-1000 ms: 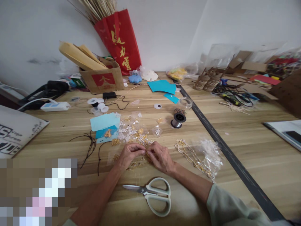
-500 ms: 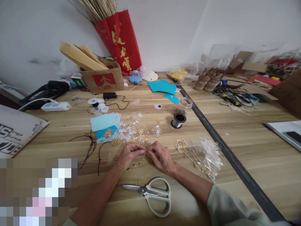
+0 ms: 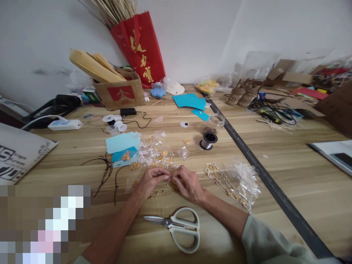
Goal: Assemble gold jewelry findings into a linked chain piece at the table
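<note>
Fingertips nearly touching, my left hand (image 3: pixel 154 179) and my right hand (image 3: pixel 188 184) meet over the middle of the table. Both are closed in a pinch; what lies between the fingers is too small to make out. Beneath and beside them is a gold chain (image 3: pixel 158 193). Just beyond lie small gold and clear beads and findings (image 3: pixel 165 157) in plastic bags. White-handled scissors (image 3: pixel 184 230) rest on the near side, blades pointing left. To the right are gold and silver chains (image 3: pixel 227 187) beside a crumpled clear bag (image 3: pixel 245 179).
Blue cards (image 3: pixel 123 142) and black cords (image 3: pixel 104 174) lie left. A wire spool (image 3: pixel 208 140) and a round clear container (image 3: pixel 217 120) stand beyond my right hand. Farther back are a cardboard box (image 3: pixel 119 91), a red bag (image 3: pixel 140 51) and woven baskets (image 3: pixel 242 95). A black strip (image 3: pixel 264 176) crosses the table.
</note>
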The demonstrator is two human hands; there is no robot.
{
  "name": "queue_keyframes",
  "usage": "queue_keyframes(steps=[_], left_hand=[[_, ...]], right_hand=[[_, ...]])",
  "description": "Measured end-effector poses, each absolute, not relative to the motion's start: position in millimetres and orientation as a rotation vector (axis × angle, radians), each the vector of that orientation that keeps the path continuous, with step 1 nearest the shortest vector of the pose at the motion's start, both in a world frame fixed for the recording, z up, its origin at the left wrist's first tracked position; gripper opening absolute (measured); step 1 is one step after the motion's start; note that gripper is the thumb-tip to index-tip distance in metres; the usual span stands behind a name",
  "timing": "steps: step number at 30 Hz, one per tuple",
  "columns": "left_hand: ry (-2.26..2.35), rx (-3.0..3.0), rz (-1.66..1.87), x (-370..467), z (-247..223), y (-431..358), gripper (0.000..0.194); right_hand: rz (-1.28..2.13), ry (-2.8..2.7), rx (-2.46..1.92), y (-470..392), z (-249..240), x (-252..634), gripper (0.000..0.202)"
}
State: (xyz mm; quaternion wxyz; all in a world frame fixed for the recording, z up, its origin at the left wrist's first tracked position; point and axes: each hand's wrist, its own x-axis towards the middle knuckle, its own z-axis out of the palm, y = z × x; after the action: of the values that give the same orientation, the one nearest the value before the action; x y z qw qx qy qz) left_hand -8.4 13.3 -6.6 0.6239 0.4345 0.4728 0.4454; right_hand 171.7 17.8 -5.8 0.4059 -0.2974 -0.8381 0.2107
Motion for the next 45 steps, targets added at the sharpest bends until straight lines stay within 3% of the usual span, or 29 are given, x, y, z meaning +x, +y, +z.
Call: queue_keyframes(steps=[45], left_hand=[[0.996,0.966,1.032,-9.7,-12.9,14.1,0.01]], right_hand=[[0.526,-2.111,-0.741,18.3,-8.5,172.1,0.009]])
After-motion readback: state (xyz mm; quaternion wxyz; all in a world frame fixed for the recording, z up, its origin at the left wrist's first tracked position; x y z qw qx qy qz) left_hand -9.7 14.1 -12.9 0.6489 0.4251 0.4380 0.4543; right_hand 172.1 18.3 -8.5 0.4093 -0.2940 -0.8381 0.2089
